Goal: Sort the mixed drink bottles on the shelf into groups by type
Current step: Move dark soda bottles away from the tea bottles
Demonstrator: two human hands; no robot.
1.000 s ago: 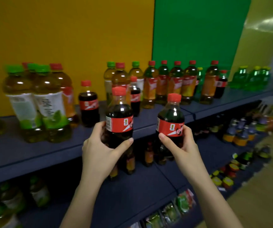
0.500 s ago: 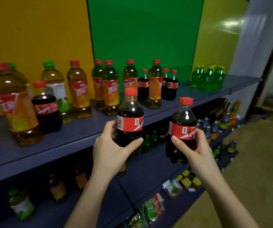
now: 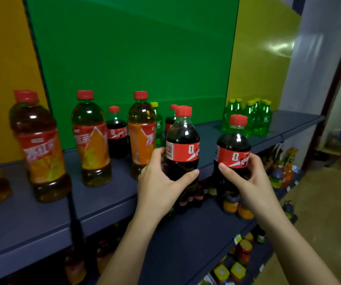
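Colas in hand, shelf about half sorted

Your left grip [image 3: 161,182] is curled round one cola [image 3: 183,145], thumb across the front under the label. Your right grip [image 3: 245,177] is curled round a second cola [image 3: 234,149]. Both bottles are upright, near each other but apart, held in the air by the front edge of the shelf [image 3: 114,194]. Neither is set down yet.

Behind them the middle of the shelf is mixed. Three teas [image 3: 91,140] stand in a loose row, and a shelf cola [image 3: 116,136] sits between two of them. Another dark bottle and a stray green soda [image 3: 158,124] stand just behind the right-hand tea.

At the far right, a green soda cluster [image 3: 247,118] stands together, well apart from the rest. That group looks settled, bar the stray.

By my reckoning you have one type grouped and two to go. The bare stretch between the teas and the cluster looks a fair home for all the colas.
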